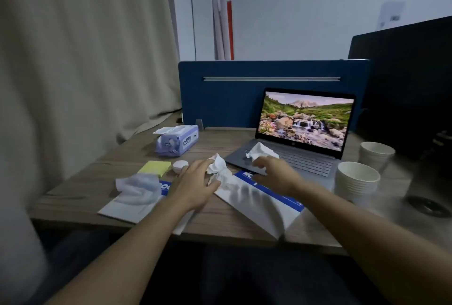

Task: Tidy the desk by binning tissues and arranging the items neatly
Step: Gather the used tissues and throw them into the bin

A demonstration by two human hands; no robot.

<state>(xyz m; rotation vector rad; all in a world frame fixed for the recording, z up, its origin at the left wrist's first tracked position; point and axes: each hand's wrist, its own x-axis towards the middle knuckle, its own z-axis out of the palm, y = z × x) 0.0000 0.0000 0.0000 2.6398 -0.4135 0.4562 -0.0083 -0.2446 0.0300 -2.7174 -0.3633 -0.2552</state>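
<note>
My left hand [193,183] rests on the desk with its fingers around a crumpled white tissue [219,166]. My right hand [276,172] is at the laptop's front edge, closed on a second white tissue [260,150]. A third crumpled tissue [138,186] lies at the left on a white and blue notebook [122,209]. Another white and blue notebook [266,207] lies under my right wrist. A purple tissue pack [177,142], a yellow sticky-note pad [155,168] and a small white round lid [180,166] sit behind my left hand.
An open laptop [303,121] stands before a blue desk divider [230,94]. Two stacks of white paper cups [357,182] stand at the right, next to a round cable grommet [426,207]. A beige curtain [85,60] hangs at the left. A dark monitor [411,80] fills the far right.
</note>
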